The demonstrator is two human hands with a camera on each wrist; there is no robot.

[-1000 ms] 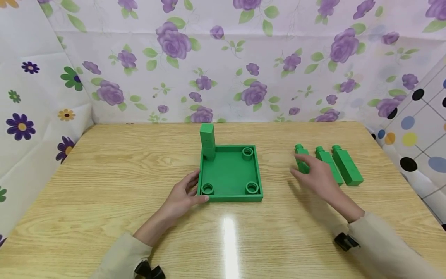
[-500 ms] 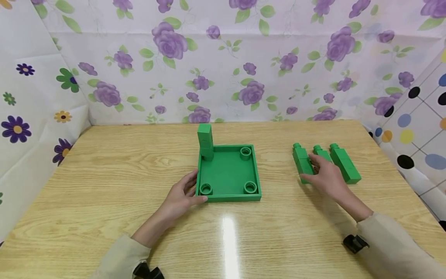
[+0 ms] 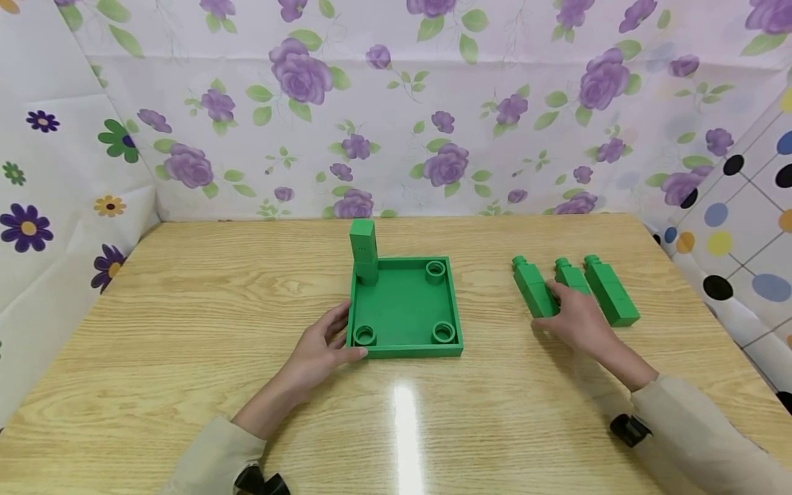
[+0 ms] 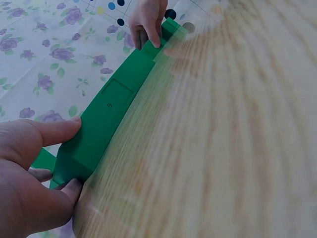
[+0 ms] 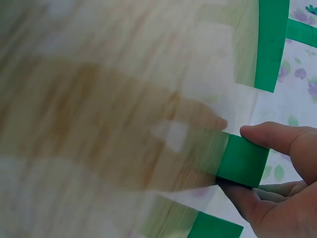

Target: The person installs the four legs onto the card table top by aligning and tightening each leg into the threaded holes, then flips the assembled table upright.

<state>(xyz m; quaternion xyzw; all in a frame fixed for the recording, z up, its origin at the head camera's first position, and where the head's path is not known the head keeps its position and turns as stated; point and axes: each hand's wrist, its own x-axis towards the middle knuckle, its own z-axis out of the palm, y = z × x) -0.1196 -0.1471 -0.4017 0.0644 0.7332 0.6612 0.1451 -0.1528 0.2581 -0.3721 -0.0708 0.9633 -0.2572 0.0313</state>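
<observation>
A square green tray point(image 3: 405, 302) with a raised rim lies on the table, round sockets at three corners. At its back left corner a green square post point(image 3: 364, 242) stands upright. My left hand point(image 3: 318, 350) grips the tray's front left corner, thumb at the front edge; the left wrist view shows the tray's side wall point(image 4: 109, 111) with a small number on it. To the right, my right hand point(image 3: 578, 317) pinches the near end of the leftmost lying green post point(image 3: 529, 283), whose knobbed end points away. In the right wrist view that post's square end point(image 5: 243, 159) sits between thumb and fingers.
Two more green posts lie right of the pinched one: a middle post point(image 3: 570, 277), partly behind my right hand, and a right post point(image 3: 611, 294). The wooden table point(image 3: 247, 275) ends at flowered cloth point(image 3: 452, 103) behind and patterned sheets on both sides.
My right hand has come down onto the leftmost lying post and taken its near end, and the knobbed end has swung slightly left. My left hand keeps its grip on the tray corner.
</observation>
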